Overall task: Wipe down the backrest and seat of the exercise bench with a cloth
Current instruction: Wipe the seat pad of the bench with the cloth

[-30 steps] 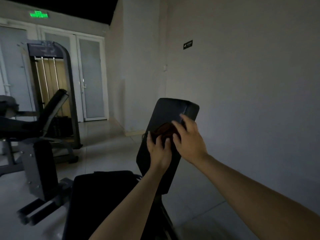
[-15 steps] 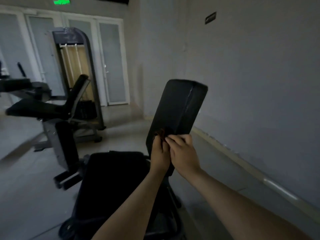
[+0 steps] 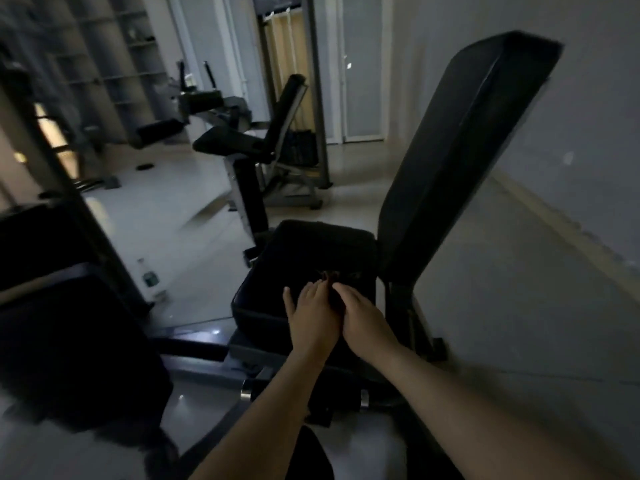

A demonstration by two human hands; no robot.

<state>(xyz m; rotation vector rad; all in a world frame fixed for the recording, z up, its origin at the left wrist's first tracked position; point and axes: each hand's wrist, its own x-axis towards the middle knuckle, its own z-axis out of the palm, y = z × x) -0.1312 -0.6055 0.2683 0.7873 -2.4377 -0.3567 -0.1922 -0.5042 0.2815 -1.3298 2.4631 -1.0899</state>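
Head view: the person works on the seat point(image 3: 311, 251) of the exercise bench, which lies just in front of the upright backrest point(image 3: 460, 147). Both hands press side by side on the seat's near half. The left hand point(image 3: 313, 318) lies flat with fingers spread; the right hand point(image 3: 363, 318) is curled loosely. The dark cloth point(image 3: 333, 276) peeks out at their fingertips, bunched on the seat pad, so it appears pinned under both hands, though the dim light hides the grip. The seat wipe seems underway; the next move probably calls for sweeping the cloth toward the seat's far edge, nearer the backrest.
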